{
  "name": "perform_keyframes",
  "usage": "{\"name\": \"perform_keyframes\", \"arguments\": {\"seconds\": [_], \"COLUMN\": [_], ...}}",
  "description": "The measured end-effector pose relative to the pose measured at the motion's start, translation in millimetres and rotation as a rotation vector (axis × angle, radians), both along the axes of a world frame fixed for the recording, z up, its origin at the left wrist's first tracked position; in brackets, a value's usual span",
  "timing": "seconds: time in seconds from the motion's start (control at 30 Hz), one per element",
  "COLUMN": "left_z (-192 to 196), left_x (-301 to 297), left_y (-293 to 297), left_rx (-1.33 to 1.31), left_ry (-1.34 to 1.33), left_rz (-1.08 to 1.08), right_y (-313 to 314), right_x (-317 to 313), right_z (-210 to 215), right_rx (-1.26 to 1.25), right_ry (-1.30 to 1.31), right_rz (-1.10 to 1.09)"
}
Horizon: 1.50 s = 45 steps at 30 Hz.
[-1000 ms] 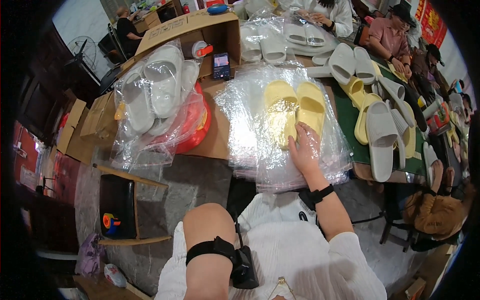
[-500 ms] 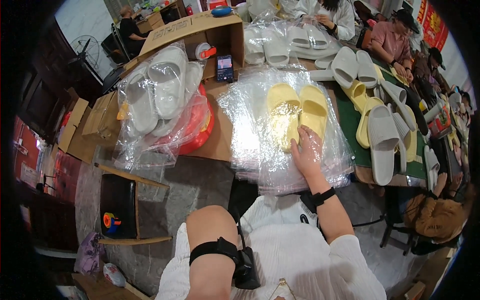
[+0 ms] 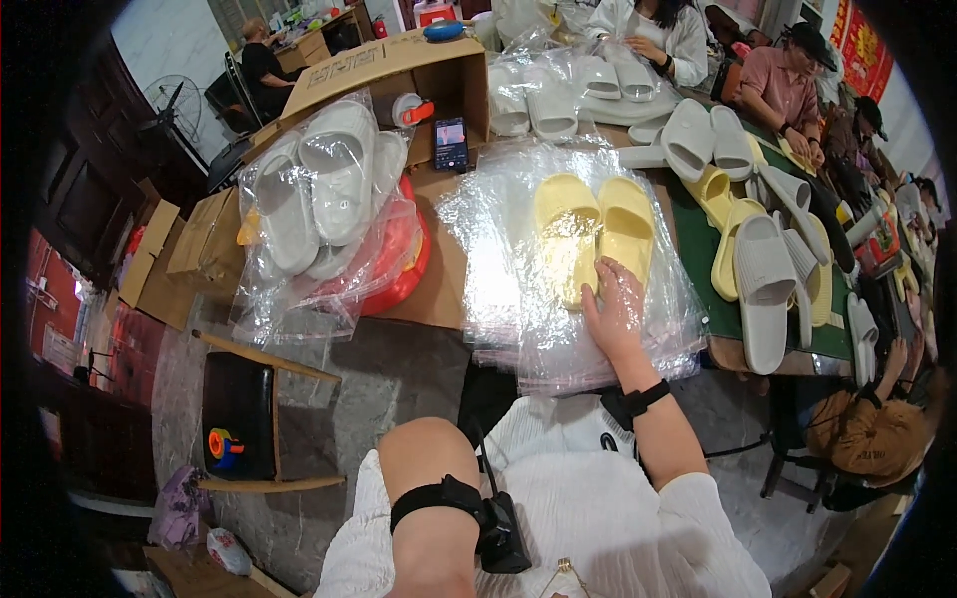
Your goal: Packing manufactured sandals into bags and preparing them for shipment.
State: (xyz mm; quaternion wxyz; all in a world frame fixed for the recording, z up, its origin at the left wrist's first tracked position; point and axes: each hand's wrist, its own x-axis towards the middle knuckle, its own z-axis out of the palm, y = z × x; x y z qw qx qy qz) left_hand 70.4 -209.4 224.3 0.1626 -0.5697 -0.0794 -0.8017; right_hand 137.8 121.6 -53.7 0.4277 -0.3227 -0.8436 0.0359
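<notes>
A pair of pale yellow slide slippers (image 3: 568, 221) lies side by side, toes away from me, on a thick stack of clear plastic bags (image 3: 493, 274). Glossy film shows about the slippers, but I cannot tell whether they are inside a bag. My right hand (image 3: 616, 309) rests at their heel ends, mostly on the right slipper, with fingers stretched out and thumb apart. It grips nothing that I can see. A black strap circles its wrist. My left arm is bent, with a black strap and a small box on it; its hand is out of view.
Bagged grey slippers (image 3: 337, 174) lie on a red round object (image 3: 404, 269) at left. A phone (image 3: 451, 143) leans by an open cardboard box (image 3: 389, 60). Loose grey slippers (image 3: 766, 289) and yellow ones cover the green tabletop at right. Several people sit beyond. A chair (image 3: 239, 414) stands left.
The whole view has shifted slightly, so things sit a little lower. My right hand stays on the yellow slippers; no object has visibly changed place.
</notes>
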Motion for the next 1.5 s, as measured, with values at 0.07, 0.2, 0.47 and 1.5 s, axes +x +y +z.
{"name": "perform_keyframes", "arguments": {"seconds": [0.07,0.2,0.47,1.5], "left_z": [-1,-1,-6,-38], "left_x": [-1,-5,-2,9], "left_y": [3,1,2,82], "left_rx": [0.032,0.095,0.028,0.506], "left_ry": [0.002,0.028,0.028,-0.034], "left_rz": [0.019,-0.043,-0.128,0.275], "right_y": [-1,-2,-2,-4], "right_x": [0,0,1,4], "right_z": [1,2,2,2], "right_rx": [0.007,-0.023,-0.014,0.000], "right_ry": [-0.005,-0.004,0.006,0.006], "right_rz": [-0.002,0.006,0.009,0.021]}}
